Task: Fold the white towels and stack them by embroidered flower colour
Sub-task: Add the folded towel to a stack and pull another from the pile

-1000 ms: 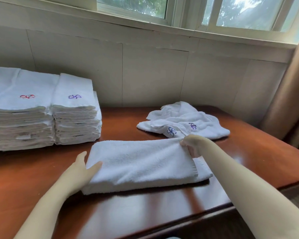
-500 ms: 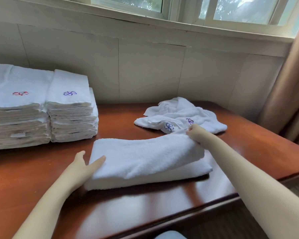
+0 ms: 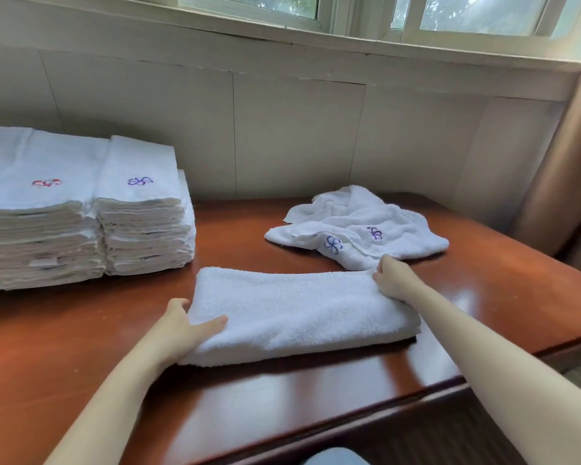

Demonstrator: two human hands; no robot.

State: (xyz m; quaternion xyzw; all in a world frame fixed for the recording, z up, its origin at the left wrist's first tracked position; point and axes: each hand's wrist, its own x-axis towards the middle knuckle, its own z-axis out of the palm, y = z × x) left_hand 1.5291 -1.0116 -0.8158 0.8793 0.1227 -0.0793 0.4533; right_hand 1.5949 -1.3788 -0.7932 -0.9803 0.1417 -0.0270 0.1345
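Note:
A white towel (image 3: 296, 310) lies folded into a long band across the middle of the wooden table (image 3: 503, 303). My left hand (image 3: 182, 327) grips its left end, thumb on top and fingers hidden beneath. My right hand (image 3: 394, 280) pinches the far right corner. No flower shows on this towel. Behind it lies a crumpled heap of white towels (image 3: 359, 226) with purple flowers showing. At the left stand two stacks of folded towels: one topped by a red flower (image 3: 44, 209), one by a purple flower (image 3: 141, 203).
The table butts against a pale tiled wall (image 3: 299, 129) under a window. A brown curtain (image 3: 564, 169) hangs at the right. The table's front edge runs diagonally at the lower right, with floor beyond it.
My right hand lifted the towel's upper layer at the right end and carried it over, so the top layer now covers the lower one. My left hand stayed at the left end.

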